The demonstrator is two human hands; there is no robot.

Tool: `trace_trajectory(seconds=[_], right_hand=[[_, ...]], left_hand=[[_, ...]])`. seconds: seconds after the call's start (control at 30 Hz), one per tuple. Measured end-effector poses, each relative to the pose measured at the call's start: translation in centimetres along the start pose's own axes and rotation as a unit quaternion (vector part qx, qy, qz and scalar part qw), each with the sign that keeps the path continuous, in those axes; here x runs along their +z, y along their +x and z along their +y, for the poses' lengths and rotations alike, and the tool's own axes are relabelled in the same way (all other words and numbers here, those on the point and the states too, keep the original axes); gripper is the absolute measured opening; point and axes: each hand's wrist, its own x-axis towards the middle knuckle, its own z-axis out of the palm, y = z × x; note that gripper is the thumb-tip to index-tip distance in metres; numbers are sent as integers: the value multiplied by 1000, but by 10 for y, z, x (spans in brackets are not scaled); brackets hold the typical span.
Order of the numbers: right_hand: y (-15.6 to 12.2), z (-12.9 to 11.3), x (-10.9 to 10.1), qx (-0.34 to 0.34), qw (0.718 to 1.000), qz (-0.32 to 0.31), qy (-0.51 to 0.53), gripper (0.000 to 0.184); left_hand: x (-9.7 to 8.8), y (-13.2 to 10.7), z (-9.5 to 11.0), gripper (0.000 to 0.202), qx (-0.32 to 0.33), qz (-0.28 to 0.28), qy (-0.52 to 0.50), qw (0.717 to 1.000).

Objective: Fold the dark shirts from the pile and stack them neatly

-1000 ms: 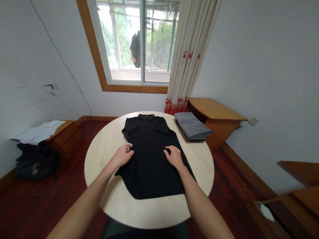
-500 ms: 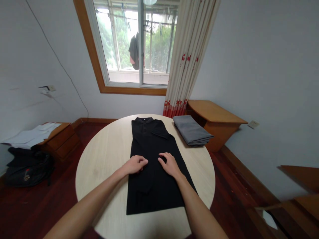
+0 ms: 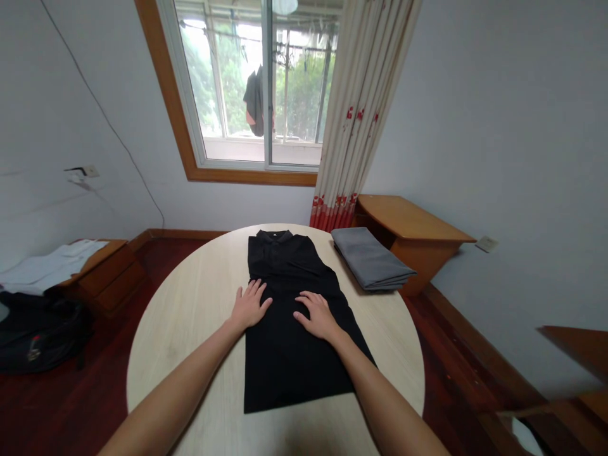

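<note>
A black polo shirt (image 3: 294,361) lies lengthwise on the round pale wooden table (image 3: 190,297), its collar toward the window and its hem toward me. Its sides look folded in, making a long narrow shape. My left hand (image 3: 249,306) rests at the shirt's left edge with fingers spread, partly over the cloth. On the shirt's right half lies my right hand (image 3: 317,313), palm down, fingers stretched and thumb apart. Neither hand grips the fabric.
A folded grey cloth (image 3: 370,256) sits at the table's far right. Behind it stands a wooden desk (image 3: 413,218) by the curtain (image 3: 363,114). At left are a small cabinet (image 3: 111,272) with papers and a black bag (image 3: 42,332) on the floor.
My left hand has opened from curled fingers to spread ones and moved slightly up and left to the shirt's edge. My right hand has flattened, shifting slightly left. The sleeve at upper right looks flatter.
</note>
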Motion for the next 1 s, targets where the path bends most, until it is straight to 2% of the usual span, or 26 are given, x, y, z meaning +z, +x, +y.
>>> trace_trajectory(seconds=[0.1,0.2,0.33,0.43,0.6,0.7,0.83,1.0], right_hand=[[6,-13,-12,5,999,-39,-35,34],[-1,-33,-21,15,995,-71,-73,33],[-9,-55,-20,16,997,-32,-62,37],[-9,-63,-13,-12,1000,-25,15,44],[-10,-65,6,-16,991,-117,61,62],[-11,-61,14,-17,987,-147,70,66],[-9,-53,18,-24,983,-155,99,70],[-3,-42,17,-15,980,-159,115,71]], left_hand=[[-15,8,1,54,21,-9,-10,1000],[-29,22,-13,45,41,-30,-65,997],[-37,71,-46,47,27,19,-78,996],[-32,123,-67,53,6,18,-41,999],[-13,196,-86,60,-21,-51,-18,998],[0,225,-94,63,-31,-76,-6,997],[12,255,-102,66,-43,-75,6,996],[11,285,-109,65,-53,-58,15,997]])
